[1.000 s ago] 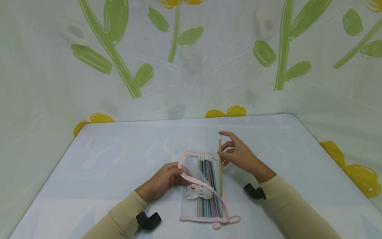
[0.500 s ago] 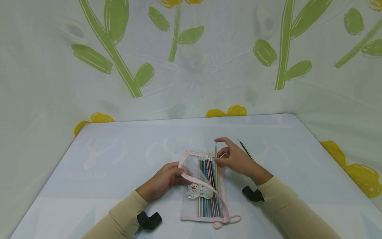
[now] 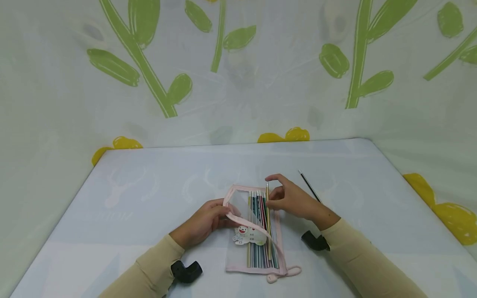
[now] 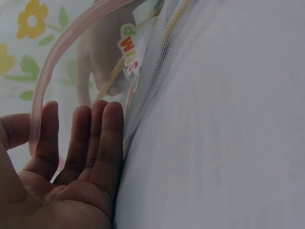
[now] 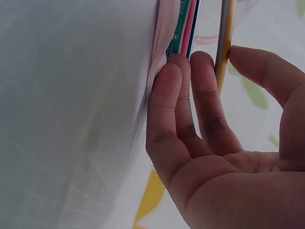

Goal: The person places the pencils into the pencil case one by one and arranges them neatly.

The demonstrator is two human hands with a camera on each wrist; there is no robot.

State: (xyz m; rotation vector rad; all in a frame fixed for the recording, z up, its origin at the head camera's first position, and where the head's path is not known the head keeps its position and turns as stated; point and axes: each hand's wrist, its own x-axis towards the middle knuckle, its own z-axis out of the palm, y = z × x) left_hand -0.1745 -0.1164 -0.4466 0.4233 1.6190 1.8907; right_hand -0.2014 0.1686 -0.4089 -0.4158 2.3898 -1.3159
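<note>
A pink-edged see-through mesh pencil pouch lies on the table, its top flap lifted. Several pencils stand side by side inside, and a cartoon label shows on its front. My left hand pinches the flap's pink edge between thumb and index finger. With thumb and middle finger, my right hand pinches a gold-yellow pencil; the index fingertip rests on its top end. That pencil's lower part is within the pouch, beside the others.
Behind my right hand a dark pencil lies on the table, its near end hidden by the wrist. A pink cord with a round bead hangs off the pouch's lower right corner. A flowered curtain rises behind the table.
My right hand has moved left and slightly down, bringing the gold-yellow pencil from the pouch's right edge into it. The dark pencil has come into view. My left hand keeps its hold.
</note>
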